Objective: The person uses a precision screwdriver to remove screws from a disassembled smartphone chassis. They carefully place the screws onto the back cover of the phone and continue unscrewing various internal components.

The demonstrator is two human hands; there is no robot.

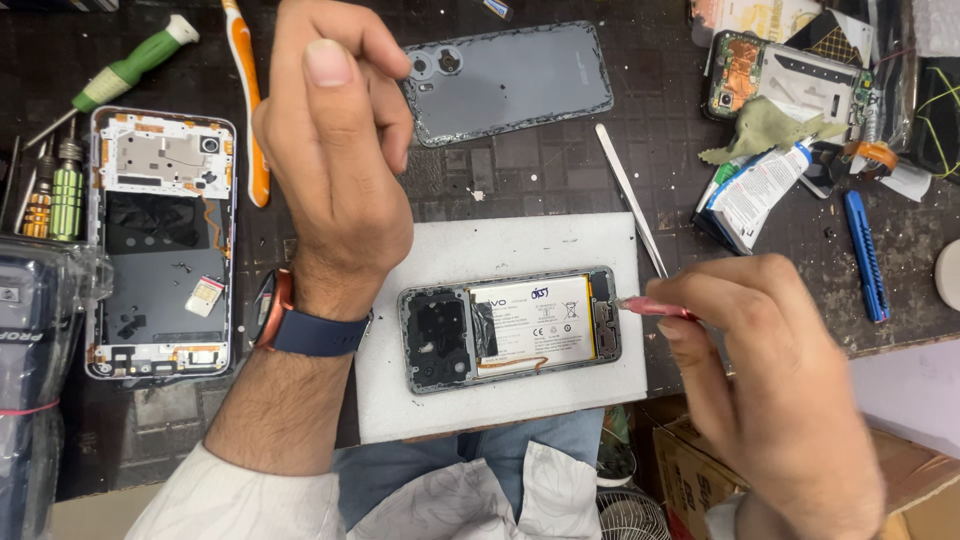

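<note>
Pinching a thin red tool (pixel 655 307), the right hand (pixel 775 380) probes the light, fragile opened phone (pixel 508 329); the left hand (pixel 335 150) hovers loosely curled, empty.

The left hand (pixel 335 140) is raised up and to the left of the opened phone (pixel 508 328), back toward the camera, fingers (pixel 330 55) curled loosely inward and holding nothing. Its wrist wears a dark-strapped watch (pixel 300 318), and the bare forearm runs down to a white sleeve. The right hand (pixel 780 380) sits just right of the phone, fingers pinched on a thin red tool (pixel 655 308) whose tip meets the phone's right end
</note>
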